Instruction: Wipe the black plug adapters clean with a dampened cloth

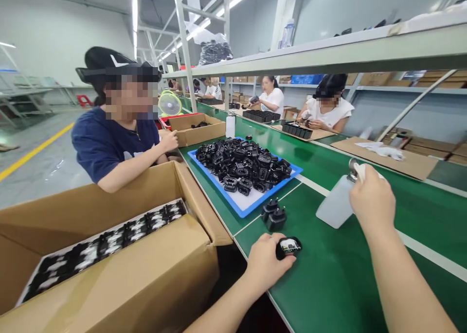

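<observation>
Head view. Left hand (264, 257) pinched a black oval housing (290, 246) between thumb and fingers, near the bench's (328, 284) near edge. Its open face, pale parts and circuitry showing, was turned up; long axis slantwise to that edge, far end pointing inward over the bench. Right hand (374, 197) was closed about a white cloth (362, 171) at the metal top of a white bottle (336, 204). Bottle leaned, top toward that hand, base away; base contact with bench unclear. Two black plug adapters (276, 219) stood prongs-up between left hand and the blue-rimmed tray (242, 213) of black housings (241, 167). Open carton (153, 270) sat beside the near edge.
</observation>
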The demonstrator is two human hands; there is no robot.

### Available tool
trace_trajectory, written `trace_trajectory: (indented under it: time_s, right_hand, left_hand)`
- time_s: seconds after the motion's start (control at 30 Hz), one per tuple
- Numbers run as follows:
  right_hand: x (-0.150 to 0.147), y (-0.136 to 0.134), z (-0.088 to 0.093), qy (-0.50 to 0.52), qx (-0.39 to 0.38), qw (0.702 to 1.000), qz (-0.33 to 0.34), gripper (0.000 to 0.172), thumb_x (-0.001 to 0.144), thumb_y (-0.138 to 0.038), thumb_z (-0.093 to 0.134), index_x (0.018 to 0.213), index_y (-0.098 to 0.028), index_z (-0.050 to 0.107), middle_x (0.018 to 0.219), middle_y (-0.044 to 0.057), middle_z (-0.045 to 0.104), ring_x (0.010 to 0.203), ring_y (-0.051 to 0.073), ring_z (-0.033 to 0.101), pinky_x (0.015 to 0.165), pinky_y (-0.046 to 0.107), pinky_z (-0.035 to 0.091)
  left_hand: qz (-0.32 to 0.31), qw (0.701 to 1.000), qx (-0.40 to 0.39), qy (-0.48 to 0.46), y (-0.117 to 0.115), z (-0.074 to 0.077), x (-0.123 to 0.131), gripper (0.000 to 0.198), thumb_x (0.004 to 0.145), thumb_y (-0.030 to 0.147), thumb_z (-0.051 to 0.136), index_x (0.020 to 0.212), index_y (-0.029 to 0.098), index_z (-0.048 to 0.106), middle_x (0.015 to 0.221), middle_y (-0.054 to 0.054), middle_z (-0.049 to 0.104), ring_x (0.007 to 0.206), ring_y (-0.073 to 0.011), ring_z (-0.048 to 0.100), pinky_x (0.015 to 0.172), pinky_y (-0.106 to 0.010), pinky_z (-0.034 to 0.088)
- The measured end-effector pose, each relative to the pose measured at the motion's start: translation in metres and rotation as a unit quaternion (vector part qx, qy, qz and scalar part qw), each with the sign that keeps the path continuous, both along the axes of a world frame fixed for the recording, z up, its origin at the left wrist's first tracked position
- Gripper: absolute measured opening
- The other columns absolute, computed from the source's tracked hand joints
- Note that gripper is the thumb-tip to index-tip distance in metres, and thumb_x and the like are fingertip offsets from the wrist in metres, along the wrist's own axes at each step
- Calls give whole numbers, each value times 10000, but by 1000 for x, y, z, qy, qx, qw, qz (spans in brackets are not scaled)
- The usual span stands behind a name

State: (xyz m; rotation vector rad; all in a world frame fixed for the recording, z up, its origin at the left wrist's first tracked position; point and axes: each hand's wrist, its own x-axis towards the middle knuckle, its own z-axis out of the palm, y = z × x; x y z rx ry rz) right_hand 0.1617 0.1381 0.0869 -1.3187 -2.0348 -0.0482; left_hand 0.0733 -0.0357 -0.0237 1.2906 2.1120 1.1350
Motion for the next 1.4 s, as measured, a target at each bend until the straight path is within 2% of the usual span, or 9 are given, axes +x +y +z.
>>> trace_trajectory:
  time_s: [0.47,0.63,0.8,0.93,1.1,1.4]
  right_hand:
    - [5,12,-10,26,21,999,16,409,718,-151,282,1106,-93,400,935,148,500,888,271,446,697,371,383]
    - [7,16,-12,104,22,993,41,395,721,-189,293,1089,-123,422,987,124,498,908,255,450,732,375,373]
    - [10,18,-5,190,-18,981,34,372,731,-224,306,1059,-139,460,1009,98,503,915,223,455,779,345,355]
    - [7,15,2,123,-44,991,18,390,727,-200,310,1083,-118,448,972,126,516,884,251,466,736,368,368]
    - [1,12,-1,40,-12,999,20,414,698,-144,299,1086,-94,432,923,160,517,854,281,466,662,372,385]
    - [8,23,-13,97,15,994,51,403,719,-197,284,1085,-109,429,979,138,507,900,261,454,736,383,360]
  left_hand:
    - [-11,1000,-9,16,1,-2,-1,306,630,311,483,920,216,502,820,-19,525,798,-155,492,744,-294,385]
    - [-6,1000,-15,9,1,-1,-1,317,626,317,483,928,220,504,822,-20,524,792,-156,493,742,-291,382]
    - [0,1000,-19,1,0,1,1,321,627,320,482,932,224,506,819,-16,524,782,-153,496,743,-285,380]
    - [1,1000,-23,5,0,2,1,321,633,333,478,933,222,507,819,-17,523,785,-154,496,746,-285,378]
    - [1,1000,-18,4,1,1,1,324,632,326,482,939,227,506,806,-13,520,784,-152,496,749,-282,377]
    - [-1,1000,-16,-6,1,0,0,314,625,321,489,925,230,514,811,-14,529,776,-155,502,746,-292,385]
